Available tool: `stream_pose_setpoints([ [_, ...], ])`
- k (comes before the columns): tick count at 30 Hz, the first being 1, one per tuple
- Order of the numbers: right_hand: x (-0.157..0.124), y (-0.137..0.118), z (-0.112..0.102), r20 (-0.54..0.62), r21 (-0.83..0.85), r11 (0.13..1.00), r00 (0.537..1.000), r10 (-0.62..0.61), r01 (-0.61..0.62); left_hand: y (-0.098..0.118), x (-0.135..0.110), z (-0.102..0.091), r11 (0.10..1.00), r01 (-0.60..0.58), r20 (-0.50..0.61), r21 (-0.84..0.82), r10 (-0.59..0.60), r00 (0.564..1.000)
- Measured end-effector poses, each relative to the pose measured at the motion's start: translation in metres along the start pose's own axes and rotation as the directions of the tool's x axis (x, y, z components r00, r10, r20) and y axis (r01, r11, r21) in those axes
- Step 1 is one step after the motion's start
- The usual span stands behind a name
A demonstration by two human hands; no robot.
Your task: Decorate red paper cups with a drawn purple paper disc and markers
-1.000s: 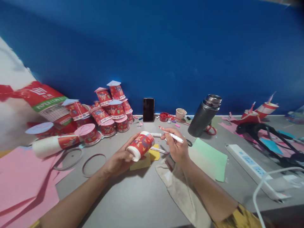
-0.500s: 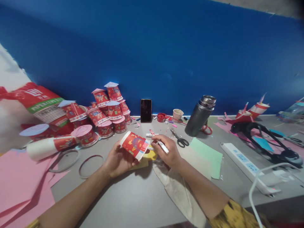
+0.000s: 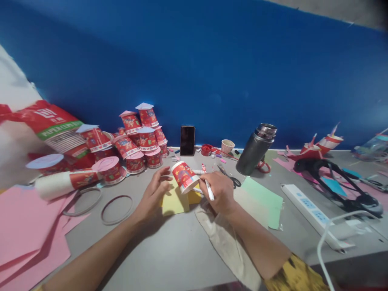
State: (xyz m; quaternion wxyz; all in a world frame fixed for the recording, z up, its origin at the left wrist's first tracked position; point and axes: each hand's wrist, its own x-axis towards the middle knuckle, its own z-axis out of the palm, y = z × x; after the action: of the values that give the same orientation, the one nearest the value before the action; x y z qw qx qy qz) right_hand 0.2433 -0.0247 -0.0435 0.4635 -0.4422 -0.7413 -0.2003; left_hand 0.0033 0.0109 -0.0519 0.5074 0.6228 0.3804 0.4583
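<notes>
A red printed paper cup (image 3: 184,178) is tilted above the table, its white rim towards my right hand (image 3: 218,191). That hand grips the cup at the rim and also holds a white marker (image 3: 209,190) between its fingers. To the left of the cup is my left hand (image 3: 155,190), fingers apart and curved, with a small gap to the cup and nothing in it. Below the cup lie yellow paper pieces (image 3: 175,206). Another white marker (image 3: 198,172) lies just behind the right hand, partly hidden. Beside that hand are black scissors (image 3: 235,182), partly covered.
Stacked red cups with paper tops (image 3: 147,139) stand left, near pink sheets (image 3: 27,226) and tape rings (image 3: 117,209). A phone (image 3: 187,140) leans on the blue wall. Right are a dark flask (image 3: 257,149), green paper (image 3: 263,200) and a power strip (image 3: 312,210).
My left hand has let go of the paper cup and drawn slightly away. The cup has shifted right and turned, now held at its rim by my right hand along with the marker.
</notes>
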Motion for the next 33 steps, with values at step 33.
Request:
stream_pose_setpoints([
  [33, -0.005, -0.01, -0.003, 0.182, 0.631, 0.619, 0.865, 0.467, -0.468, -0.017, 0.007, -0.006, 0.952, -0.136, 0.06, 0.274, 0.124, 0.99],
])
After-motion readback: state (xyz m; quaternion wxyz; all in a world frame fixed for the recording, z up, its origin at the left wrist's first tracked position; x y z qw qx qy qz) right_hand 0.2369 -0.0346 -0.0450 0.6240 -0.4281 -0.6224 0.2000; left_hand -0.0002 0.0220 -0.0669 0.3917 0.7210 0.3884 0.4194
